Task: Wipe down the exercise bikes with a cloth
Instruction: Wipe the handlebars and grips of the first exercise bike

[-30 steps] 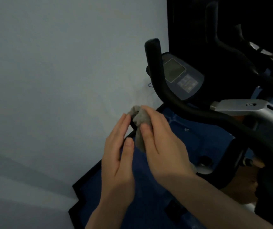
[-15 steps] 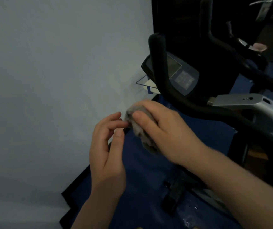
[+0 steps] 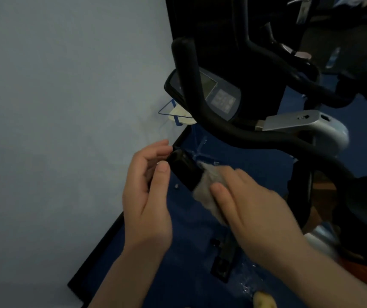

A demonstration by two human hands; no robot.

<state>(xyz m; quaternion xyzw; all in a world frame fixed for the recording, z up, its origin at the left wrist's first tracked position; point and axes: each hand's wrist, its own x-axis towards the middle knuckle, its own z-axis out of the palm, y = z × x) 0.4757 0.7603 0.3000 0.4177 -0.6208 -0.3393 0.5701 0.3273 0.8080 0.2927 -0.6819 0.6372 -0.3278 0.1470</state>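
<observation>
The right hand (image 3: 253,205) is pinching a soft, floppy cloth (image 3: 209,185) round the stiff handlebar end (image 3: 183,168), at 6 o'clock from the console (image 3: 220,96). The left hand (image 3: 148,196) is curling loosely beside it, probably steadying.
</observation>
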